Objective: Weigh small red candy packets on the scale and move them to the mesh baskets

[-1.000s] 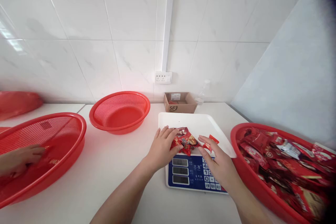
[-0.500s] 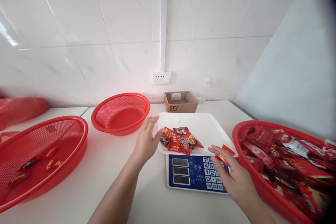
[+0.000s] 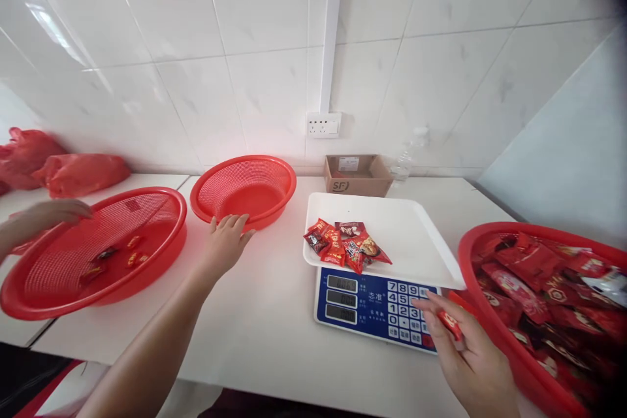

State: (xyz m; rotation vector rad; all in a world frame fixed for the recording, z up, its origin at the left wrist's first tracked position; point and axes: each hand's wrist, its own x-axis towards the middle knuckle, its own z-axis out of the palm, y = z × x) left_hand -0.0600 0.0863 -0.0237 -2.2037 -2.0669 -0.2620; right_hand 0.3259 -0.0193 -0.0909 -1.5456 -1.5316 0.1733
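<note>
My left hand (image 3: 228, 245) is open, its fingers stretched out at the near rim of the middle red basket (image 3: 200, 206); whether it touches the rim I cannot tell. In my right hand (image 3: 470, 359), a small red snack packet (image 3: 449, 324) is held between the fingers, beside the keypad of the scale (image 3: 377, 307). Several red and dark packets (image 3: 345, 246) lie together on the left of the white weighing tray (image 3: 406, 228). Close by the right hand stands a large red basket (image 3: 467, 255) heaped with wrapped snacks (image 3: 553, 300).
At the left, another person's hand (image 3: 53, 214) is over the rim of a red basket (image 3: 174, 199) with several packets inside. Red plastic bags (image 3: 83, 173) lie behind it. Along the wall stand a cardboard box (image 3: 355, 184) and a clear bottle (image 3: 406, 160).
My left hand has moved left from the tray to the middle basket. My right hand has drawn back with the packet. Another person's hand has come in at the left; the view has shifted.
</note>
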